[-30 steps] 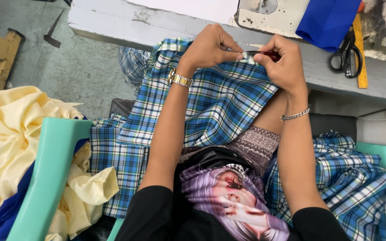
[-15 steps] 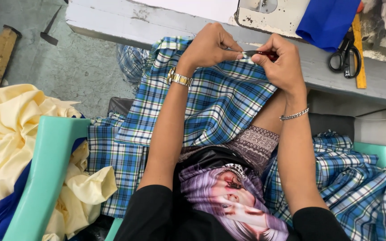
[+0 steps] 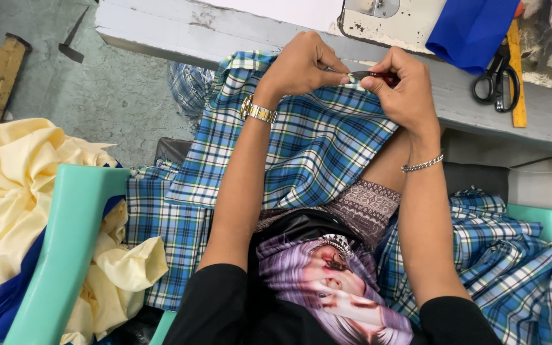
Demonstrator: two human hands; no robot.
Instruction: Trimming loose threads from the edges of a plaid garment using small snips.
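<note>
Scissors (image 3: 494, 80) lie on the table (image 3: 161, 32), right of both hands (image 3: 352, 73); the cloth pile (image 3: 27, 204) sits far left.

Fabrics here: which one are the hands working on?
The blue plaid cloth, pinched by the left hand and right hand; the yellow cloth lies aside, untouched.

The person wears a black short-sleeved top with a purple printed picture (image 3: 327, 287), a gold metal wristwatch (image 3: 258, 111) left of it, and a silver chain bracelet (image 3: 421, 164) to its right.

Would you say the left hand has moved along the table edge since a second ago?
No: the left hand remains pinching the plaid fabric beside the right hand, left of the scissors.
</note>
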